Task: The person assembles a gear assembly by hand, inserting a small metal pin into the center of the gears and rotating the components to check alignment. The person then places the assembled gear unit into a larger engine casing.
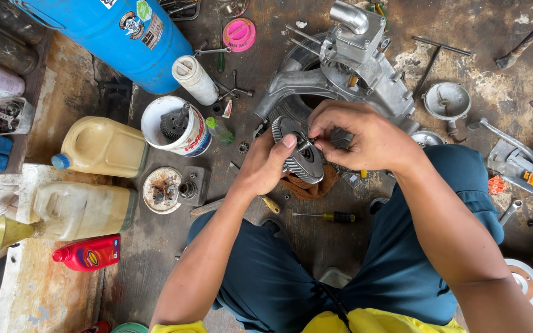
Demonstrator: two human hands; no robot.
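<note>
While we hold the gear (298,155) up over the floor (340,246), between our knees and just in front of the engine casing (347,80), most of the risk sits in our fingers. Our left hand (266,163) cups the toothed rim from below, its grip closed on the gear with the thumb pressed on the face. Our right hand (359,139) comes over the top, its fingertips pinched shut on a small part at the hub, too small for us to tell what it is. If that pinch slips, we judge the small part could drop among the loose bits, the screwdriver (328,216) and the brown rag (306,185) below, and be hard to find on the stained floor. Oily teeth could also let the gear turn or slide in our left palm, and it could fall onto the casing or our legs.
</note>
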